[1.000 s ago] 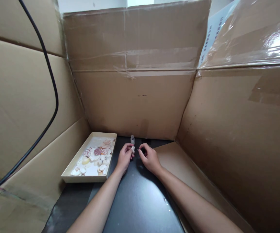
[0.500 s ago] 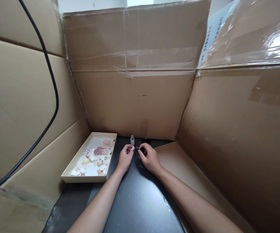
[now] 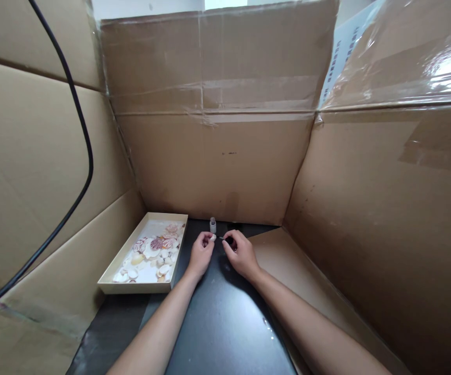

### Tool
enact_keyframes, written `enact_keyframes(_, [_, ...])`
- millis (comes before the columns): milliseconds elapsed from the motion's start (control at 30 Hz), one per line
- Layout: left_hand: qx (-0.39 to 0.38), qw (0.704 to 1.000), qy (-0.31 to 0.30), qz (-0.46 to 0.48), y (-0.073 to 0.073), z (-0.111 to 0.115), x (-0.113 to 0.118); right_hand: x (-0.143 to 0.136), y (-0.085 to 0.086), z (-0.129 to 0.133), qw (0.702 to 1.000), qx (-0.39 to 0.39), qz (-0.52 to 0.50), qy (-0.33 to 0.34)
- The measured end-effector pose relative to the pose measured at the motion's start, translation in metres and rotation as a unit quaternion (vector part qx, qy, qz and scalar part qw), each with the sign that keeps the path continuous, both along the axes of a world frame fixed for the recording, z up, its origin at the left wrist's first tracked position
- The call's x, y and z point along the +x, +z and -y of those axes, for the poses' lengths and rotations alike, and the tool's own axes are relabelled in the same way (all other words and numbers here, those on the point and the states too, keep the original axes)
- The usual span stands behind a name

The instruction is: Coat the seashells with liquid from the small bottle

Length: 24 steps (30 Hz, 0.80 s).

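My left hand (image 3: pixel 200 255) pinches a small white shell (image 3: pixel 212 237) between thumb and fingertips. Opposite it, my right hand (image 3: pixel 242 255) grips a black brush cap (image 3: pixel 229 241), and its thin brush tip points left at the shell. Whether the tip touches the shell is too small to tell. Just behind the shell a small bottle (image 3: pixel 213 227) stands upright with no cap on it, pale in its lower part.
At the left is a shallow cream tray (image 3: pixel 135 288) with several seashells (image 3: pixel 157 244) on its white bottom. Cardboard walls (image 3: pixel 217 166) close in the dark table (image 3: pixel 225 333). A cardboard sheet (image 3: pixel 283 260) lies at right, and a black cable (image 3: pixel 80 114) hangs at left.
Very little differs. The brush tip and the shell have shifted slightly between my hands, which both keep their hold.
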<state>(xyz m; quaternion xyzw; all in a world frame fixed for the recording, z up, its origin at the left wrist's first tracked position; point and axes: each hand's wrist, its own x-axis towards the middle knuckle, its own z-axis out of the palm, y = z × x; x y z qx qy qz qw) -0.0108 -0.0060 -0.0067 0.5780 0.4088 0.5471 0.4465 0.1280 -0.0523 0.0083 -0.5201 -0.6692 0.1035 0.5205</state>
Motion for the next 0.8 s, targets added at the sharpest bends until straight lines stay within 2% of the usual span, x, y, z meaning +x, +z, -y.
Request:
enact_keyframes(67, [-0.019, 1.000, -0.004, 0.009, -0.0015, -0.0001, -0.0002, 0.0003, 0.0000, -0.0002, 1.000, 0.003, -0.010, -0.004])
enact_keyframes(200, [-0.057, 0.998, -0.019, 0.022, -0.0023, 0.0008, -0.0005, 0.0002, -0.0001, -0.0001, 0.999, 0.001, 0.000, 0.033])
enact_keyframes(333, [-0.063, 0.997, -0.024, 0.032, -0.0008, 0.0015, -0.0003, 0.0000, 0.0001, 0.0002, 1.000, -0.002, -0.001, 0.012])
enact_keyframes(467, [-0.060, 0.998, -0.022, 0.027, -0.0006, 0.0013, 0.0002, -0.0001, 0.0005, 0.0002, 1.000, 0.001, 0.001, 0.026])
enact_keyframes(600, [-0.051, 0.998, -0.026, 0.023, 0.0000, 0.0015, 0.0005, 0.0000, 0.0012, 0.0006, 1.000, -0.006, -0.009, -0.001])
enact_keyframes(800, [-0.052, 0.998, -0.027, 0.021, 0.0018, 0.0032, -0.0001, -0.0007, 0.0037, 0.0029, 1.000, -0.002, 0.002, 0.027])
